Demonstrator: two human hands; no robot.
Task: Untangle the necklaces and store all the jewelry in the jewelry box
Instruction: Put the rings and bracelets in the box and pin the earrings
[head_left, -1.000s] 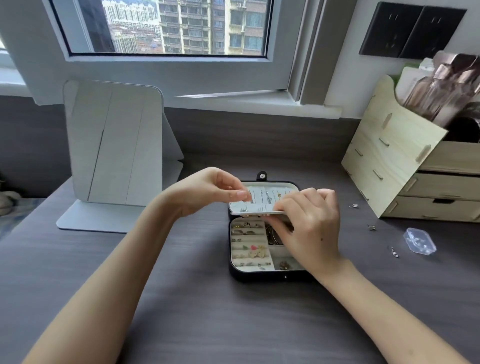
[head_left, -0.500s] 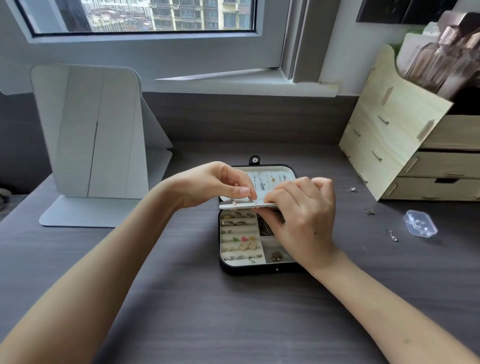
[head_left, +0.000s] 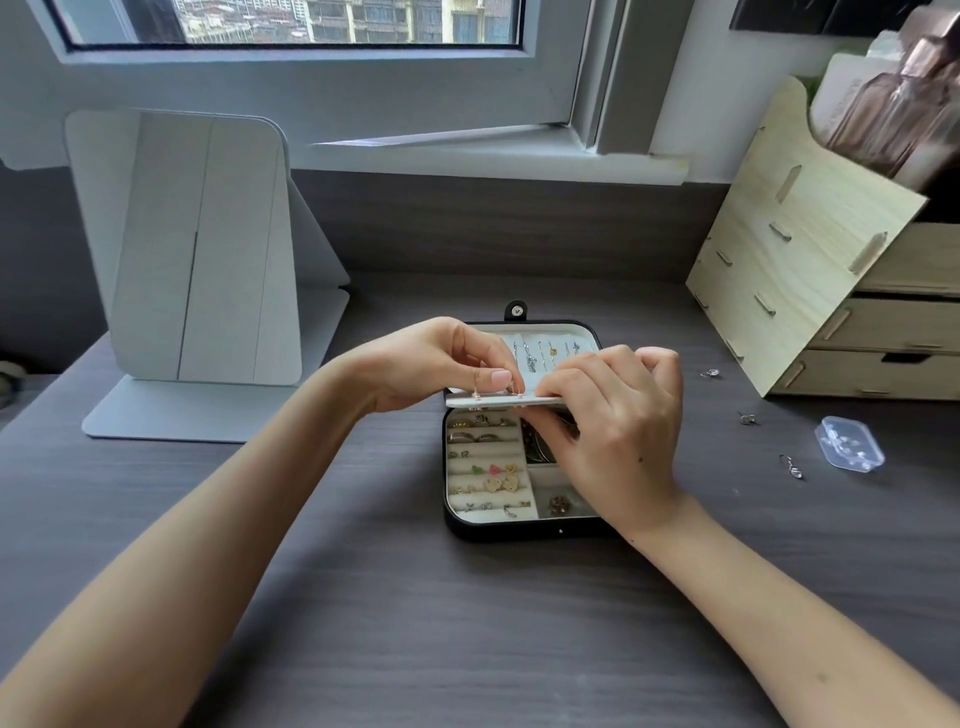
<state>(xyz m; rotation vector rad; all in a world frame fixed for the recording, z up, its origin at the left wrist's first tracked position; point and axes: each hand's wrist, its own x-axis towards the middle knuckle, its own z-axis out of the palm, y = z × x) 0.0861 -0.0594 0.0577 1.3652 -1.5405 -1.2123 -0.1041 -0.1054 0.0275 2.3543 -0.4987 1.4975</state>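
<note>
Jewelry box (head_left: 519, 529) lies open mid-table (head_left: 467, 623), lid flat at the back w/ thin chains (head_left: 537, 353) across it. We see both hands holding the white insert panel (head_left: 493, 401) up over the tray. Left hand (head_left: 436, 364) grip pinches the panel's front edge by two small gold pieces (head_left: 514, 387). Right hand (head_left: 618, 421) grip is curled round its right end. Rings & studs sit in the tray slots. Loose earrings (head_left: 792, 465) + clear plastic case (head_left: 852, 446) lie to the right, near the wooden organizer (head_left: 810, 249).

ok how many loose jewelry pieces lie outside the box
3 pieces, all on the desk right of the jewelry box: one by the wooden organizer, one nearer, one beside the clear plastic case. The right hand may hide more.
</note>
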